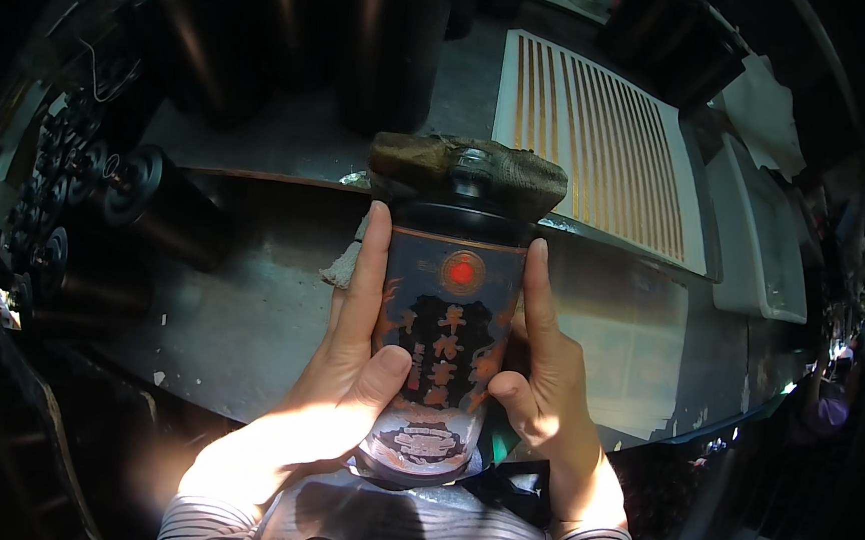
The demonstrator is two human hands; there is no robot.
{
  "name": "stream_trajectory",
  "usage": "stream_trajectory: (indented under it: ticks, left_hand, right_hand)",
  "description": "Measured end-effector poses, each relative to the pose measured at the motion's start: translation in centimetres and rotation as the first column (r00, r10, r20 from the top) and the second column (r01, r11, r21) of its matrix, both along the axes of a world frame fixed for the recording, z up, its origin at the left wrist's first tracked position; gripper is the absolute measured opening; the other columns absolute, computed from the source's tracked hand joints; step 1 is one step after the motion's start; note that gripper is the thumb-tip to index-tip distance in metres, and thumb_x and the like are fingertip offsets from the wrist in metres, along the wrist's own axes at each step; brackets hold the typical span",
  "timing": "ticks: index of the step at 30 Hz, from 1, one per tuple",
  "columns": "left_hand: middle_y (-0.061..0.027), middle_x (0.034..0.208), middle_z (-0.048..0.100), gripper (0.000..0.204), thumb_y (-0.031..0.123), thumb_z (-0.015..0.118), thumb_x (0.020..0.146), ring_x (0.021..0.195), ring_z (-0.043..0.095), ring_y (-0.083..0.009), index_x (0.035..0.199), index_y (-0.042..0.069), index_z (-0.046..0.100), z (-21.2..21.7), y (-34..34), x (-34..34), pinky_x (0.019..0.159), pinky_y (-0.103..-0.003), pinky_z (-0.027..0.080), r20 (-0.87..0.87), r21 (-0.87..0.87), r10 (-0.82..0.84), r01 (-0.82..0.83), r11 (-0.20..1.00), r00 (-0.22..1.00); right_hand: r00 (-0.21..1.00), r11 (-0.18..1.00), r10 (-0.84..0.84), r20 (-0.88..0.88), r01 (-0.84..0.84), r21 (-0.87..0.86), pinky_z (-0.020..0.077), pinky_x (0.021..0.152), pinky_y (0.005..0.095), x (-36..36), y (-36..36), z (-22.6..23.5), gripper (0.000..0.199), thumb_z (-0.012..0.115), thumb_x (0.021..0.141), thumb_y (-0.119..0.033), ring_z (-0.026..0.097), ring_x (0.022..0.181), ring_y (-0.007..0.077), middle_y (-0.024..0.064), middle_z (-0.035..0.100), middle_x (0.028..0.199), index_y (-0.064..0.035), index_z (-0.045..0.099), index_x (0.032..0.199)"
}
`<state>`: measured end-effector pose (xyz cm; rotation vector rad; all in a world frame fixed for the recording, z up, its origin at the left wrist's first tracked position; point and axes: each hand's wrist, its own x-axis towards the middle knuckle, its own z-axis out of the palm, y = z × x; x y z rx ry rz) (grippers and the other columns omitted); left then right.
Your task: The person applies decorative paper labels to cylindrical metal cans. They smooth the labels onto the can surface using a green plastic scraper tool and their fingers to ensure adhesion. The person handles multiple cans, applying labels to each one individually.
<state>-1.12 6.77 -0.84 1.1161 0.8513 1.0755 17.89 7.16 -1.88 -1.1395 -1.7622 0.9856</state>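
Observation:
A dark bottle [446,321] with orange and gold decoration, a red round emblem and a paler lower part lies between my hands, its base toward me. My left hand [352,350] presses along its left side, with the thumb over the front and the fingers partly hidden behind. My right hand [546,368] holds the opposite side, index finger stretched along the edge and thumb against the lower part. The bottle's narrow neck lies across a worn brown block [529,181] at the bench edge. Strong sunlight washes out my left wrist.
Beyond the block, a white sheet with rows of gold-brown strips [603,131] lies on the grey bench [291,140]. A shallow white tray [760,243] stands at the right. Large dark cylinders [388,46] fill the back, and several dark bottles [176,207] lie at the left.

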Motion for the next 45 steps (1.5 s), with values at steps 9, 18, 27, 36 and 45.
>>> stream_trajectory:
  ticks: [9, 18, 27, 36, 45]
  left_hand:
    - [-0.0261, 0.145, -0.005, 0.093, 0.075, 0.032, 0.076, 0.136, 0.0, -0.0403, 0.145, 0.021, 0.0, -0.7, 1.4, -1.2, 0.108, -0.048, 0.009, -0.194, 0.169, -0.05, 0.084, 0.982, 0.98]
    - [-0.0171, 0.148, 0.012, 0.126, 0.03, 0.086, 0.044, 0.138, 0.01, -0.0325, 0.145, 0.027, 0.011, -2.5, -0.5, -4.8, 0.11, -0.048, 0.01, -0.426, 0.199, -0.196, 0.303, 0.932, 0.883]
    - [-0.0093, 0.15, 0.012, 0.126, 0.034, 0.085, 0.047, 0.137, 0.013, -0.0306, 0.145, 0.028, 0.007, -3.1, 0.0, -5.2, 0.111, -0.044, 0.013, -0.417, 0.243, -0.186, 0.306, 0.921, 0.89]
    - [-0.011, 0.151, 0.004, 0.142, 0.057, 0.08, 0.034, 0.138, 0.009, -0.0303, 0.145, 0.021, -0.001, -3.0, 0.9, -5.7, 0.109, -0.049, 0.016, -0.369, 0.214, -0.166, 0.258, 0.942, 0.914]
    - [-0.0216, 0.148, 0.002, 0.131, 0.069, 0.071, 0.05, 0.137, 0.004, -0.0378, 0.143, 0.024, -0.009, -3.0, 1.7, -3.5, 0.109, -0.049, 0.012, -0.308, 0.165, -0.203, 0.262, 0.951, 0.93]
  right_hand:
    - [0.998, 0.983, -0.032, -0.049, 0.022, -0.181, 0.0407, 0.055, 0.0227, 0.3, -0.5, 0.1, 0.114, 0.056, 0.06, -0.073, 0.05, 0.059, 0.012, 0.0039, 0.052, 0.067, -0.0149, 0.01, 0.145]
    - [0.987, 0.986, 0.146, 0.071, -0.139, -0.094, 0.0399, 0.061, 0.0205, 1.5, -2.1, -0.7, 0.125, 0.083, 0.043, -0.03, 0.046, 0.063, 0.0125, 0.0022, 0.045, 0.067, -0.0146, 0.013, 0.145]
    - [0.991, 0.978, 0.124, 0.05, -0.114, -0.177, 0.0402, 0.061, 0.023, 1.6, -2.0, 0.1, 0.12, 0.082, 0.046, -0.031, 0.043, 0.063, 0.0137, 0.0023, 0.047, 0.072, -0.0211, 0.014, 0.145]
    - [0.991, 0.966, 0.078, 0.108, -0.049, -0.253, 0.0385, 0.057, 0.0222, 1.9, -1.8, 2.9, 0.121, 0.083, 0.048, -0.04, 0.042, 0.06, 0.0111, 0.001, 0.044, 0.066, -0.0206, 0.013, 0.145]
    - [0.986, 0.983, 0.1, 0.13, -0.078, -0.165, 0.0404, 0.061, 0.0253, 1.1, 0.1, 2.6, 0.122, 0.082, 0.046, -0.048, 0.045, 0.063, 0.0148, 0.0043, 0.054, 0.08, -0.0215, 0.016, 0.145]
